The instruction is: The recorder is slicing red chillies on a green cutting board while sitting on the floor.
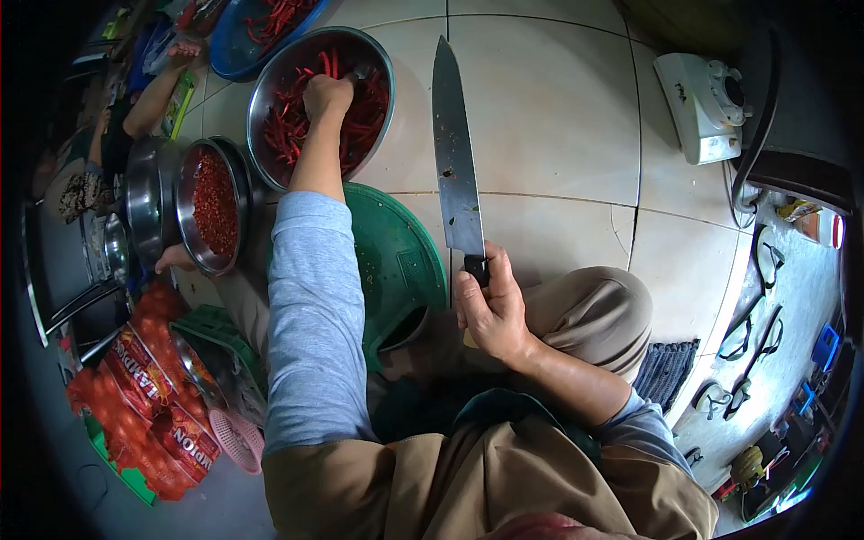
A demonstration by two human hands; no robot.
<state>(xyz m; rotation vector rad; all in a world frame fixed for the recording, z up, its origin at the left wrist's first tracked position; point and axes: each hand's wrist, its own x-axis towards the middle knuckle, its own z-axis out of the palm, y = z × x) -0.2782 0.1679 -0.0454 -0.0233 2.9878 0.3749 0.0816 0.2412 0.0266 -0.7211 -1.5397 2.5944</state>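
Note:
My left hand [329, 96] reaches into a large steel bowl [385, 125] of whole red chilies [287, 128]; its fingers are down among them, so what they hold is hidden. In my right hand [496, 307] is the black handle of a large kitchen knife [457, 148]. The blade points away from me over the tiled floor, with small bits stuck to it. A green plastic tray or lid [398, 253] lies in front of me, partly under my left forearm. Left of it stands a steel bowl [237, 253] of chopped red chilies [214, 202].
A blue basin [219, 57] with more chilies stands at the upper left. Another person's arm [152, 101] shows there. Steel bowls [145, 196] and red mesh sacks [145, 378] are at left. A white appliance [702, 108] stands at right, with sandals [769, 256] beyond the tiles.

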